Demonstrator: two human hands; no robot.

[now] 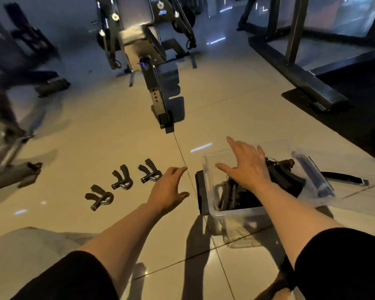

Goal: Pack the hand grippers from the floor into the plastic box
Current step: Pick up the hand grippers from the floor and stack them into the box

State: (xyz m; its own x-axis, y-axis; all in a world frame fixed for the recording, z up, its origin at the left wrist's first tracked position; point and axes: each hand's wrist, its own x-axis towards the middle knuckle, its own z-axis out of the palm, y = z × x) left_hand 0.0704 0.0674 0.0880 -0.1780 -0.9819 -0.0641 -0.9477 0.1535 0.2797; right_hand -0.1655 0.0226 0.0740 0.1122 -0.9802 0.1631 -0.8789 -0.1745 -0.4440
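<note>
Hand grippers in the plastic box (212, 204) partly behind the right hand (247, 165).

The three hand grippers (121, 182) are black with silver metal springs, the plastic box (230, 213) at three o'clock is clear, the tiled floor (95, 148) is beige.

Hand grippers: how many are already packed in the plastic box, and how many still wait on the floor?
Done: several dark grippers already lie in the clear plastic box; their exact number is hard to tell. In hand: nothing. The right hand is spread open over the box, and the left hand reaches open toward the nearest hand gripper. Left: three remain on the floor, including the middle hand gripper and the farthest hand gripper.
</note>
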